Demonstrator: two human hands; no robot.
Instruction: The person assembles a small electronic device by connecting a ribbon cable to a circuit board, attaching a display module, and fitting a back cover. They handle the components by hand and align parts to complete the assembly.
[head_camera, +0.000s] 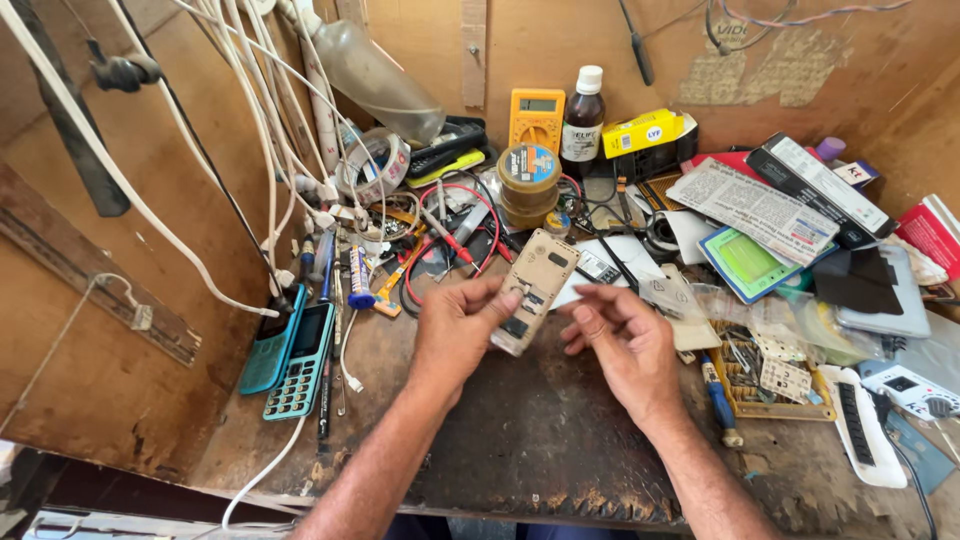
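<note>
my left hand (455, 335) grips a beige, opened-up mobile phone body with its back cover off (535, 290), fingers curled round its lower end and the thumb pressed on its exposed inner face. the phone body tilts up and away from me, above the dark worn mat on the wooden workbench (520, 440). my right hand (620, 335) sits just beside the phone's right edge, fingers loosely bent and spread a little, pinching nothing that i can make out; whether the fingertips touch the phone i cannot tell.

to my left lie two teal keypad phones (290, 355) side by side, near a bundle of white cables (260, 150) hanging down the wall. behind the phone body stand a stack of round solder tins (528, 185), a yellow multimeter (537, 118) and a dark brown bottle with a white cap (582, 125). to my right a blue-handled screwdriver (718, 400) rests beside a tray of small parts (775, 385), with a white power strip (865, 430) further out.
</note>
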